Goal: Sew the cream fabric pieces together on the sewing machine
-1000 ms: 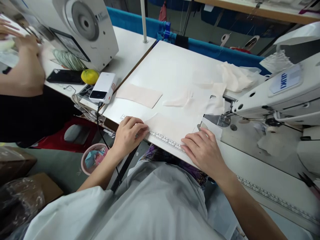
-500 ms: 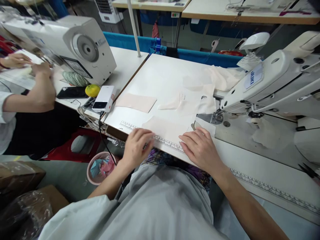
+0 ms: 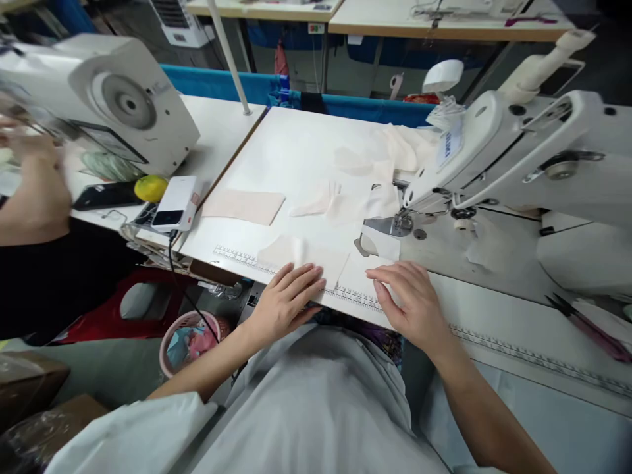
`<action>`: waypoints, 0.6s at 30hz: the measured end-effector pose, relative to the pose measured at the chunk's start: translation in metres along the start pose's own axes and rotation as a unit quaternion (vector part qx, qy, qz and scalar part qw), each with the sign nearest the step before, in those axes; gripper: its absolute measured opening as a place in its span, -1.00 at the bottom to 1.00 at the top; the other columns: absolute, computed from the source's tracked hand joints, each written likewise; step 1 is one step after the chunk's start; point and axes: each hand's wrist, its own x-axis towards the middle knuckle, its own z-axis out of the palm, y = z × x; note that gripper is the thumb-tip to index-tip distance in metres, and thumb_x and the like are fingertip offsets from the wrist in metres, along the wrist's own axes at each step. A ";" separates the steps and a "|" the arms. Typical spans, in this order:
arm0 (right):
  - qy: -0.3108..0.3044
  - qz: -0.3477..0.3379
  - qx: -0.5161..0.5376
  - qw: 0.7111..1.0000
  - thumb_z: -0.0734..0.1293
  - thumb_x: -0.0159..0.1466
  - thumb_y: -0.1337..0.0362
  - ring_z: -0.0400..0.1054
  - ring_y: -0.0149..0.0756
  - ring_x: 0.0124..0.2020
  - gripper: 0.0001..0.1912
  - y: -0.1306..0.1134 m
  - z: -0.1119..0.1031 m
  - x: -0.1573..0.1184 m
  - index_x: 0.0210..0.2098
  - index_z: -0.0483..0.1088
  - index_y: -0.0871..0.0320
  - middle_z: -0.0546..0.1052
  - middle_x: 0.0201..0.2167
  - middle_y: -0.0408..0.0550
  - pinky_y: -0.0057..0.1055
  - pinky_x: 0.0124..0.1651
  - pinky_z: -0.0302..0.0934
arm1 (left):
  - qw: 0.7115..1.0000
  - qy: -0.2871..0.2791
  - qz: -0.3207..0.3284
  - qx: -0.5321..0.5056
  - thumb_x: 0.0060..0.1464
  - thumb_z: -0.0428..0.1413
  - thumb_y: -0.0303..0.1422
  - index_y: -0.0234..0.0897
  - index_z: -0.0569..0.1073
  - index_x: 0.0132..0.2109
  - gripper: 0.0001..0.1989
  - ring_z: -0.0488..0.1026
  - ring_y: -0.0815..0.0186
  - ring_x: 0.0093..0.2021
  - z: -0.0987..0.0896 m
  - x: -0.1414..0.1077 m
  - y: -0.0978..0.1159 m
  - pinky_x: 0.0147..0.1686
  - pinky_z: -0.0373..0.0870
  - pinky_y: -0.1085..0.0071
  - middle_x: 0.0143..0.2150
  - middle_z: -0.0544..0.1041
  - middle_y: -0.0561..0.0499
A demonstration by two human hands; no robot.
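Observation:
A pale cream fabric piece (image 3: 323,260) lies at the front edge of the sewing table, with a small raised fold near its left part. My left hand (image 3: 291,299) rests on its near edge, fingers stretched out flat and the thumb lower, by the table edge. To the right of that piece, my right hand (image 3: 409,299) hovers at the table edge with its fingers slightly bent and the thumb apart, holding nothing visible. Just beyond it is the presser foot (image 3: 403,222) of the sewing machine (image 3: 486,145), with a metal plate (image 3: 380,226) beside it.
More cream fabric pieces (image 3: 326,201) lie farther back, and a pinkish piece (image 3: 244,205) to the left. Purple-handled scissors (image 3: 592,329) lie far right. A white power bank (image 3: 176,204) and a yellow fruit (image 3: 151,188) sit left, near a co-worker's arm (image 3: 37,184). A pink basket (image 3: 190,342) stands below.
My left hand has come down flat onto the near fabric piece, which now shows a fold. My right hand has drawn back from the metal plate. The view has swung to the right.

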 end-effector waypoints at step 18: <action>-0.160 -0.017 0.060 0.985 0.19 0.23 0.50 0.19 -0.10 0.29 -0.65 -0.041 0.017 -0.018 -0.15 0.51 0.08 0.41 0.23 -0.01 0.19 0.34 -0.01 | 0.991 0.111 -0.003 -0.078 0.21 0.15 -0.44 -0.12 0.48 -0.11 -0.87 0.55 0.33 -0.02 0.009 -0.001 0.001 0.09 0.34 0.25 -0.08 0.64 0.08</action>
